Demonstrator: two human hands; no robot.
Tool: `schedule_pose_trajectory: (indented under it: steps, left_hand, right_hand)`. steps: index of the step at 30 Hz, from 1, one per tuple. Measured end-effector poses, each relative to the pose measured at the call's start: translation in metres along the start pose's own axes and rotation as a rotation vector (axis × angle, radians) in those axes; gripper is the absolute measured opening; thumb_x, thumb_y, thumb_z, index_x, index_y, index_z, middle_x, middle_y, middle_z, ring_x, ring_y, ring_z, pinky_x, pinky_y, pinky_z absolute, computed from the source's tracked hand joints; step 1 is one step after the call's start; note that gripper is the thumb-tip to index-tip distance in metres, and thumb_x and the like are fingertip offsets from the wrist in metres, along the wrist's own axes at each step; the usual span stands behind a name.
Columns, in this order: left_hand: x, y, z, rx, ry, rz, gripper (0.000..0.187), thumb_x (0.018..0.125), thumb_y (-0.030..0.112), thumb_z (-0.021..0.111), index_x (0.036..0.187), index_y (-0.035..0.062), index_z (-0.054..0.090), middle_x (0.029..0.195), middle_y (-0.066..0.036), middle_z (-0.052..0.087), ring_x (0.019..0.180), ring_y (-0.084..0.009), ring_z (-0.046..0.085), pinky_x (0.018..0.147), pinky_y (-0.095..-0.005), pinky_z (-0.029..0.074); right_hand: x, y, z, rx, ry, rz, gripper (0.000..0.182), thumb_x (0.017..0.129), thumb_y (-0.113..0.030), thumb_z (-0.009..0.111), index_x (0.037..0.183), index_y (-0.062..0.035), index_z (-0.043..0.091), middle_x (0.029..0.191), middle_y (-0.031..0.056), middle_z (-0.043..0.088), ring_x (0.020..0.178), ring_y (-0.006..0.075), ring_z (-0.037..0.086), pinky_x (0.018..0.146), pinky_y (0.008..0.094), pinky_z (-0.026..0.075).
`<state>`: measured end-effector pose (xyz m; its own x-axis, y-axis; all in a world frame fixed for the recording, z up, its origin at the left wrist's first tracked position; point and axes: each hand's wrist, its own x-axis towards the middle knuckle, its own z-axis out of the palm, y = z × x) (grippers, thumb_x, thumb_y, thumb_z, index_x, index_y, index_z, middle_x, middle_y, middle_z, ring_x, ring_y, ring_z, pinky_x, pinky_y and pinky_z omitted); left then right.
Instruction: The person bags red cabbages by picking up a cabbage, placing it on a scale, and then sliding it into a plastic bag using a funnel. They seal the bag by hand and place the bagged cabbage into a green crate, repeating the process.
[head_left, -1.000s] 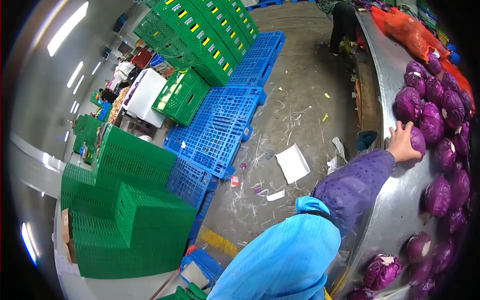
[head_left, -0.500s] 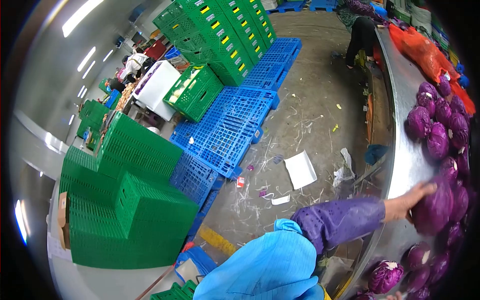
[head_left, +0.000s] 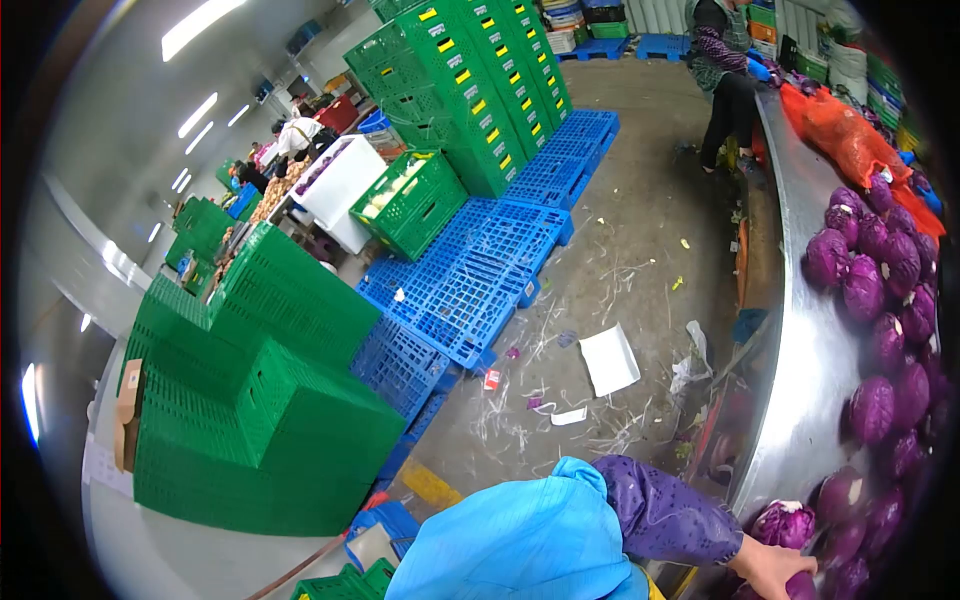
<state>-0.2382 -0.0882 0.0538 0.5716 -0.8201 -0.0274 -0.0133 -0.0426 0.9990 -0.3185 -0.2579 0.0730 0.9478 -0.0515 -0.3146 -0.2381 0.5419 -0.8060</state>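
Now the left hand (head_left: 768,570) dips to the view's bottom edge, fingers curled around a cabbage (head_left: 801,587), its purple showing below them, second cabbage (head_left: 785,524) beside the knuckles.

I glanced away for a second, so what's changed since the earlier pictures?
The left hand has moved down along the metal table to the view's bottom edge. It holds a cabbage, partly cropped, probably the one it took from the upper cluster. The view has shifted somewhat. The other cabbages, red net bag and stacked green crates look unmoved.
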Motion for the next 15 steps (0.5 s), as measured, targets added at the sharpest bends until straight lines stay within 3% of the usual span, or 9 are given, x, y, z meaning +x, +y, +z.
schedule_pose_trajectory:
  steps: [1,4,5,6,7,10,11,13,15]
  left_hand:
    - [-0.002,0.004,0.008,0.064,-0.038,-0.007,0.075,0.071,0.044,0.072,0.125,0.0003,0.043,0.118,-0.020,0.052,0.107,-0.0292,0.053,0.090,-0.0349,0.042]
    - [0.000,0.001,0.033,0.088,-0.023,0.142,0.079,0.065,0.028,0.072,0.127,-0.0005,0.032,0.105,-0.024,0.053,0.097,-0.0296,0.053,0.085,-0.0372,0.042]
    - [-0.004,0.013,0.027,-0.133,-0.219,0.091,0.083,0.067,0.032,0.070,0.130,-0.0010,0.027,0.113,-0.025,0.048,0.105,-0.0305,0.049,0.089,-0.0361,0.040]
    - [0.011,-0.034,0.054,-0.025,-0.027,0.204,0.087,0.070,0.034,0.067,0.134,-0.0020,0.021,0.124,-0.026,0.040,0.117,-0.0303,0.041,0.095,-0.0345,0.038]
    - [-0.012,-0.004,0.047,-0.249,-0.032,-0.001,0.089,0.074,0.038,0.065,0.139,0.0048,0.014,0.132,-0.025,0.032,0.126,-0.0314,0.031,0.100,-0.0344,0.034]
    - [-0.033,-0.035,0.081,-0.857,-0.318,-0.610,0.072,0.084,0.052,0.050,0.141,0.0265,0.014,0.146,-0.009,0.016,0.131,-0.0312,0.025,0.090,-0.0680,0.028]
    - [-0.041,-0.034,0.094,-1.260,-0.334,-0.715,0.067,0.085,0.051,0.050,0.139,0.0216,0.023,0.143,-0.009,0.026,0.129,-0.0290,0.030,0.095,-0.0606,0.032]
    - [-0.045,-0.036,0.101,-1.286,-0.366,-0.705,0.051,0.088,0.044,0.048,0.126,0.0110,0.043,0.127,-0.009,0.048,0.116,-0.0214,0.047,0.096,-0.0405,0.041]
    - [-0.046,-0.032,0.115,-1.092,-0.276,-0.846,0.047,0.090,0.045,0.040,0.119,0.0088,0.049,0.118,-0.011,0.054,0.106,-0.0235,0.054,0.090,-0.0411,0.046]
  right_hand:
    - [-0.007,0.004,-0.005,0.007,0.025,-0.027,0.080,0.078,-0.058,0.046,0.139,-0.0148,0.018,0.139,0.0128,0.028,0.127,0.0293,0.030,0.101,0.0510,0.031]
    - [-0.032,0.016,-0.024,0.027,0.131,-0.114,0.076,0.079,-0.054,0.048,0.137,-0.0124,0.022,0.136,0.0130,0.032,0.125,0.0290,0.034,0.101,0.0486,0.033]
    - [-0.044,0.023,-0.030,0.041,0.179,-0.143,0.075,0.079,-0.053,0.048,0.137,-0.0115,0.024,0.135,0.0131,0.033,0.124,0.0289,0.035,0.100,0.0478,0.033]
    - [-0.060,0.031,-0.040,0.068,0.247,-0.179,0.074,0.079,-0.052,0.048,0.136,-0.0107,0.025,0.134,0.0131,0.035,0.123,0.0288,0.036,0.100,0.0469,0.034]
    - [-0.076,0.043,-0.047,0.094,0.317,-0.211,0.073,0.079,-0.050,0.049,0.136,-0.0099,0.026,0.133,0.0132,0.036,0.123,0.0287,0.037,0.100,0.0461,0.034]
    - [-0.129,0.079,-0.062,0.211,0.480,-0.261,0.070,0.080,-0.046,0.050,0.134,-0.0075,0.030,0.131,0.0134,0.040,0.120,0.0283,0.041,0.100,0.0437,0.036]
    - [-0.143,0.088,-0.055,0.236,0.500,-0.249,0.068,0.080,-0.045,0.051,0.134,-0.0067,0.032,0.130,0.0135,0.042,0.120,0.0282,0.042,0.100,0.0428,0.037]
    - [-0.164,0.097,-0.041,0.153,0.398,-0.290,0.072,0.077,-0.039,0.059,0.135,-0.0074,0.029,0.130,0.0117,0.040,0.120,0.0241,0.041,0.101,0.0383,0.035]
    - [-0.194,0.069,-0.027,-0.249,0.328,-0.209,0.095,0.068,-0.045,0.070,0.139,-0.0072,0.019,0.134,0.0145,0.033,0.123,0.0227,0.036,0.102,0.0333,0.031]
